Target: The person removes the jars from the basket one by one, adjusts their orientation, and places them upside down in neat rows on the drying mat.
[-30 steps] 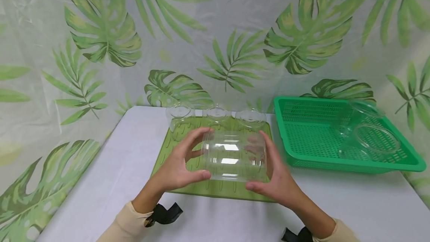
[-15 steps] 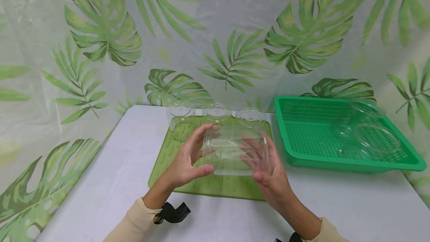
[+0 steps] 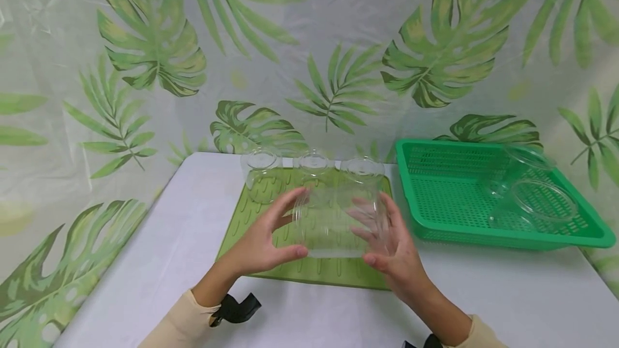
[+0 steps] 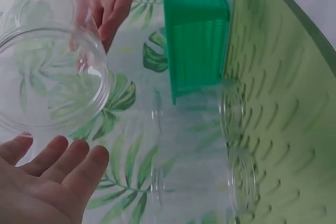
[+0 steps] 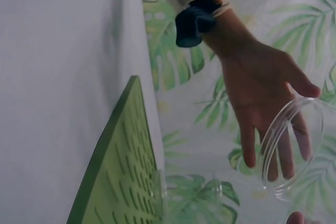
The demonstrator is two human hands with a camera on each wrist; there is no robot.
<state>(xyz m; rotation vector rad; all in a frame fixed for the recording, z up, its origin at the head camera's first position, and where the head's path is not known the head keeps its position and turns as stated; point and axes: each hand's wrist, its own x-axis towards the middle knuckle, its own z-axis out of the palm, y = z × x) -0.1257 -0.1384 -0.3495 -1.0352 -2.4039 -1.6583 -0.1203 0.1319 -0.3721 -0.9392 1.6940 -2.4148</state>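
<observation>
A clear drinking glass [image 3: 333,230] lies sideways in the air above the green drying mat [image 3: 232,246], its rim toward the left. My right hand [image 3: 403,262] holds the base end, thumb below and fingers behind, seen through the wall. At the rim end my left hand [image 3: 258,246] spreads its thumb and fingers; in the left wrist view its fingers [image 4: 79,166] look nearly straight beside the rim. The right wrist view shows the left thumb touching the rim. Three more clear glasses stand upside down along the mat's far edge, including the middle glass [image 3: 314,164].
Right of the mat stands a green perforated basket [image 3: 416,224] with two clear glasses, one of them the front glass [image 3: 532,208], at its right end. A leaf-patterned cloth [image 3: 338,26] hangs behind the white table [image 3: 179,219].
The held glass has tipped slightly and stays over the mat. My right fingers have shifted further behind its base end. The glasses on the mat and in the basket stay put.
</observation>
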